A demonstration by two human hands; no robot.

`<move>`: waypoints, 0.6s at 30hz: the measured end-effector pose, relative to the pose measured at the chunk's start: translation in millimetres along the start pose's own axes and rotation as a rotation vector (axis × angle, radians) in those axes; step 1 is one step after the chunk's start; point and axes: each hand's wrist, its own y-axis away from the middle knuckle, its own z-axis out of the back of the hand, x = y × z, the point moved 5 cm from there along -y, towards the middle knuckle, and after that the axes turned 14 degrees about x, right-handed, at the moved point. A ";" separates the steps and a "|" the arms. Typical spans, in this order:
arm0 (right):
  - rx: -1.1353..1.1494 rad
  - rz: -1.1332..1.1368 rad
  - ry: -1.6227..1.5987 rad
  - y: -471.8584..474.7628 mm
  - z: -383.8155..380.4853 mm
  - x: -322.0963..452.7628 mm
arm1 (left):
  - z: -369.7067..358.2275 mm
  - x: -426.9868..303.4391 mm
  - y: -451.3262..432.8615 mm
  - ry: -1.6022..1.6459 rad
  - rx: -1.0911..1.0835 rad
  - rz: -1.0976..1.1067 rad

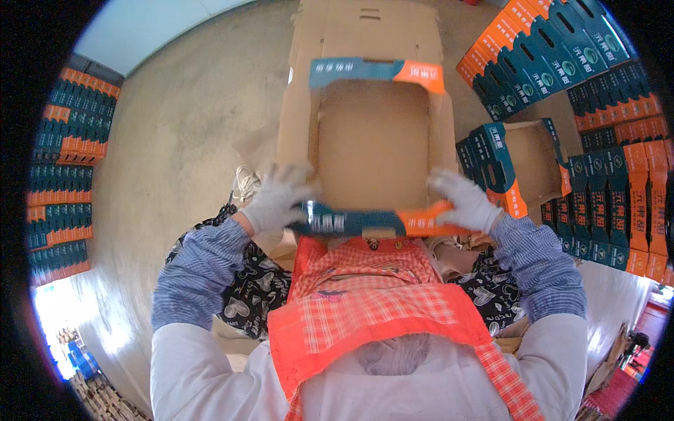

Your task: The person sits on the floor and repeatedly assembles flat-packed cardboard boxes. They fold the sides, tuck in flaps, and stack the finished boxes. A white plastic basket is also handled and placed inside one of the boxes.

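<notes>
A shallow cardboard box tray (374, 142) with raised ends printed dark green and orange lies before me, over a larger flat piece of brown cardboard (363, 31). Both my hands wear pale work gloves. At the tray's near left corner is my left hand (276, 197), blurred, its fingers spread. My right hand (466, 200) is over the near right corner, fingers apart; whether it touches the orange end panel cannot be told. The tray's near end lies close to my red checked apron (368, 263).
Another formed tray (534, 158) stands close on the right. Stacks of printed green and orange boxes rise at the right (605, 205), upper right (547, 63) and far left (60, 210). A shoe (246, 181) is near my left hand, on the concrete floor (174, 105).
</notes>
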 end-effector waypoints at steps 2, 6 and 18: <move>-0.249 -0.181 -0.153 -6.5 -8.7 -31.4 | -6.8 12.5 -12.2 0.162 -0.245 0.182; -0.599 -0.457 -0.711 -39.3 -60.0 -71.8 | -32.1 8.7 -36.2 1.207 -0.663 0.165; -0.633 -0.276 -0.472 14.7 164.2 6.2 | -82.2 -91.6 -154.6 2.766 -0.681 -0.403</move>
